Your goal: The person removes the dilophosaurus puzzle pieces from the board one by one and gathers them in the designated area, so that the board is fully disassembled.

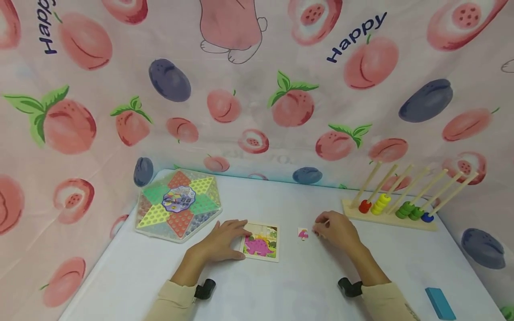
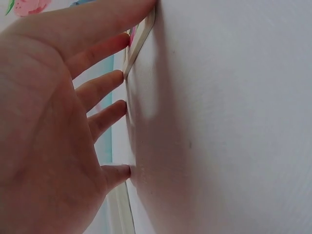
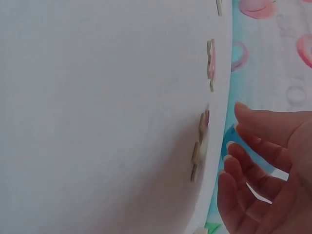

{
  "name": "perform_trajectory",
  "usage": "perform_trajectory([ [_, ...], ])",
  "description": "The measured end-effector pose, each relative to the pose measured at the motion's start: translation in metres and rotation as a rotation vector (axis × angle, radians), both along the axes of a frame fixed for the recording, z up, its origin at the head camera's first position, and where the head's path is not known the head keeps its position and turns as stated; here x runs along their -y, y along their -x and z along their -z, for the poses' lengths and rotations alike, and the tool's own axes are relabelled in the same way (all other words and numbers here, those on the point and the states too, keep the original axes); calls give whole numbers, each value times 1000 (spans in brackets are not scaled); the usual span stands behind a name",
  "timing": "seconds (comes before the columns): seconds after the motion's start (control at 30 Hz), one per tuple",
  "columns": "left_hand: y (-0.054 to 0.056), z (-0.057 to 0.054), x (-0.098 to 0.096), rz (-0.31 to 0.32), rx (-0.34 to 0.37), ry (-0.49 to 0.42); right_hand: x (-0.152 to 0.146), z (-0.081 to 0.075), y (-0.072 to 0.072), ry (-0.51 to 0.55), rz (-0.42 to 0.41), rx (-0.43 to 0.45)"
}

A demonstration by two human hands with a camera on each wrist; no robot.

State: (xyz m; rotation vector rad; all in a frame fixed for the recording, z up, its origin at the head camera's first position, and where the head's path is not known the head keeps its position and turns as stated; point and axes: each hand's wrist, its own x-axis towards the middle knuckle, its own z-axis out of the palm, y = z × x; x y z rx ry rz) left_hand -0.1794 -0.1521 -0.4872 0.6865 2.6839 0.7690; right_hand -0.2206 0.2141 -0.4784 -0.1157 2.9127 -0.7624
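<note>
A small jigsaw puzzle (image 1: 261, 246) with a pink dinosaur picture lies in a pale wooden frame on the white table. My left hand (image 1: 220, 241) rests at the frame's left side, fingers spread and fairly straight, with fingertips touching it. To the right lies a loose puzzle piece (image 1: 303, 234) with a pink print. Just past that piece is my right hand (image 1: 338, 232), fingers loosely bent. In the right wrist view, the thumb and fingers hold nothing. Several pieces, among them one flat piece (image 3: 211, 59), lie on the table near those fingertips.
A hexagonal Chinese checkers board (image 1: 178, 205) in clear wrap lies at the back left. The wooden bead abacus (image 1: 391, 214) with upright rods stands at the back right. A blue block (image 1: 440, 303) sits near the right front edge. Fruit-printed cloth hangs behind.
</note>
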Motion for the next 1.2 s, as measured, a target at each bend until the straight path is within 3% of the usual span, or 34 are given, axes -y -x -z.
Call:
perform_trajectory([
  [0.37, -2, 1, 2, 0, 13, -2, 36, -7, 9, 73, -132, -54],
  [0.63, -1, -1, 0, 11, 11, 24, 71, -4, 15, 109, -319, -37],
  [0.8, 1, -3, 0, 14, 17, 21, 92, 0, 15, 65, -431, -16],
  [0.93, 1, -3, 1, 16, 20, 15, 100, 6, 13, 34, -465, 11],
  [1.2, 2, -2, 3, 23, 11, 17, 103, 15, 11, -15, -488, -21],
])
